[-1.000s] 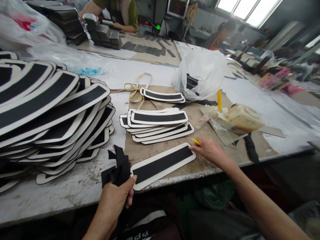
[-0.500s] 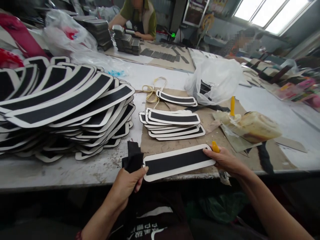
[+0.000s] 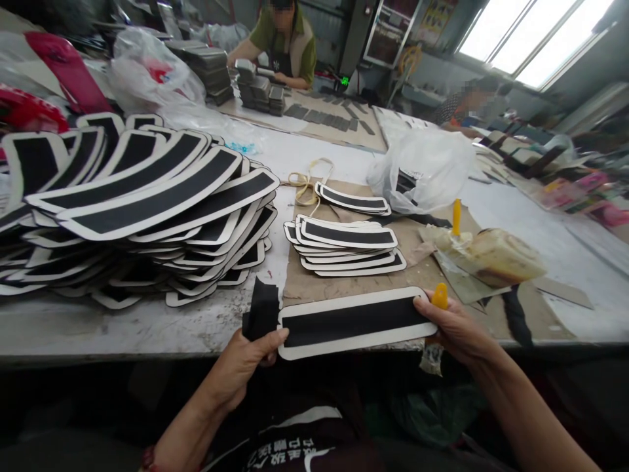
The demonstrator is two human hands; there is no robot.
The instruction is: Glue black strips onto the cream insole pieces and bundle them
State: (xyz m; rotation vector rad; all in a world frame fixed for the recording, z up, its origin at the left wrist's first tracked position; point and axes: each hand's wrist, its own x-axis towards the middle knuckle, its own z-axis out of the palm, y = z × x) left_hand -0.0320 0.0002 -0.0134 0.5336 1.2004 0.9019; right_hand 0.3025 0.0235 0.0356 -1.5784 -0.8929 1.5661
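A long panel (image 3: 351, 321), black in the middle with a white border, is held level near the table's front edge. My left hand (image 3: 236, 364) pinches its left end, thumb on top, and also has black fabric strips (image 3: 263, 308) in its grip. At the right end my right hand (image 3: 459, 331) grips the panel. Tucked in that same hand is a yellow-handled tool (image 3: 440, 297), its pale, smeared tip (image 3: 432, 359) pointing down. Beyond the panel lies a small pile of similar curved panels (image 3: 346, 233), with a few more (image 3: 354, 200) behind it.
A tall, uneven heap of curved black-and-white panels (image 3: 167, 203) covers the left of the table. On the right, another yellow handle (image 3: 457, 216) stands by a stained, yellowish container (image 3: 508, 255). Behind are a plastic bag (image 3: 427, 170) and a co-worker (image 3: 289, 46) beside stacked grey pieces.
The panel and my right hand have shifted slightly rightward, and the tool's tip shows more below the panel. Both hands keep their hold. The whole view has also moved a little.
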